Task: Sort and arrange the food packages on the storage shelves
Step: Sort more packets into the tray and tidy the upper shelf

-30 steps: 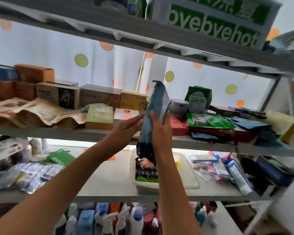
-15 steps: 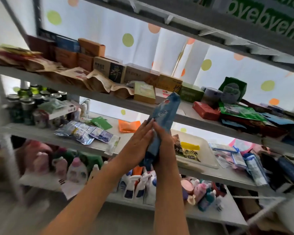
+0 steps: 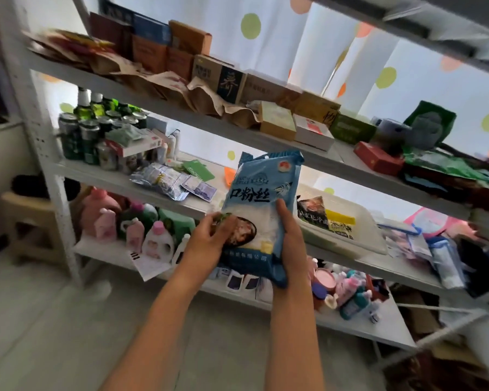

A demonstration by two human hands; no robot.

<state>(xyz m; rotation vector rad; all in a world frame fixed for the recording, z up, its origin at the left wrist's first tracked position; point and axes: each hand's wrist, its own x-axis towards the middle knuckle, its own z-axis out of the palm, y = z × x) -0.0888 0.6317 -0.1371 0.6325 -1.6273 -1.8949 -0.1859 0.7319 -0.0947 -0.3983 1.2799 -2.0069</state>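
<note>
While both of my hands are raised in front of the storage shelves [image 3: 181, 206], I hold one blue noodle package [image 3: 261, 210] between them, upright and tilted slightly, its printed face turned toward the camera. My left hand [image 3: 209, 241] grips the package at its lower left edge, with the fingers curled over the dark bowl picture on the front. My right hand [image 3: 290, 238] clasps the lower right edge, thumb laid on the front face and the remaining fingers hidden behind the bag. The package is clear of every shelf board and is carried by the hands alone. Directly beyond my right hand, a white tray [image 3: 362, 218] sits on the middle shelf and holds a dark packet with a yellow label [image 3: 326, 220]. Beyond and above my left hand, flat silver sachets [image 3: 164, 180] and a green card [image 3: 198, 170] lie on the same shelf, and farther left stand green cans and bottles [image 3: 88, 131]. Above both hands, the upper shelf carries a row of brown and yellow boxes [image 3: 229, 80], crumpled brown paper bags [image 3: 164, 83], a red box [image 3: 377, 162] and green pouches [image 3: 446, 165]. Below my hands, the bottom shelf holds pink and white detergent bottles [image 3: 136, 230]. Print on most items is too blurred to read.
</note>
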